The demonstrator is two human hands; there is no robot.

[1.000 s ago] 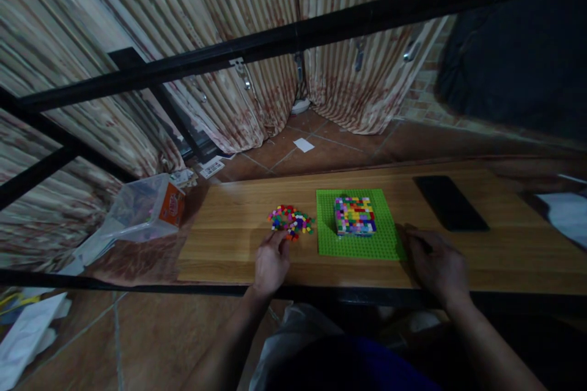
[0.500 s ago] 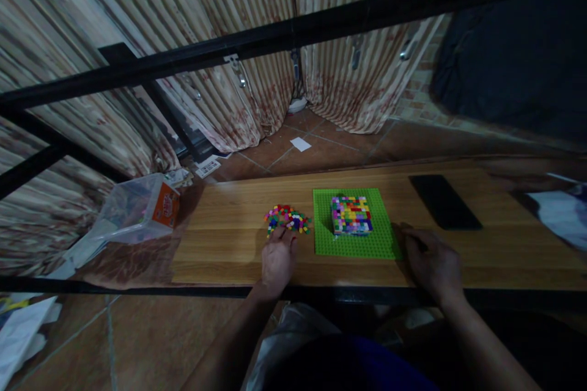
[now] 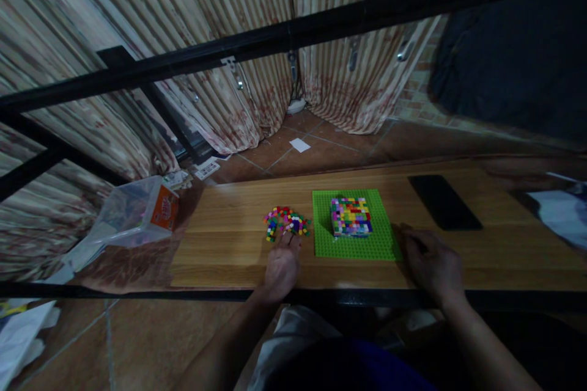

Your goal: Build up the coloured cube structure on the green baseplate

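A pile of small coloured bricks point(image 3: 287, 222) lies on the wooden table point(image 3: 220, 244). To its right sits a green baseplate point(image 3: 353, 247) carrying a square block of multicoloured bricks point(image 3: 351, 216). My left hand point(image 3: 282, 267) lies palm down just in front of the pile, fingers stretched forward, their tips at the pile's near edge. My right hand point(image 3: 433, 264) rests palm down on the table beside the baseplate's near right corner, fingers loosely forward and touching or almost touching its edge. Nothing shows in either hand.
A black phone point(image 3: 444, 209) lies flat at the back right of the table. A clear plastic bag with an orange box point(image 3: 137, 212) sits off the table's left end. Black metal bars point(image 3: 293, 30) cross overhead. Striped curtains and tiled floor lie beyond.
My left hand drew back from the pile and slid slightly right, its fingertips now back at the pile's near edge. The pile's left side looks a little spread. My right hand stayed put.
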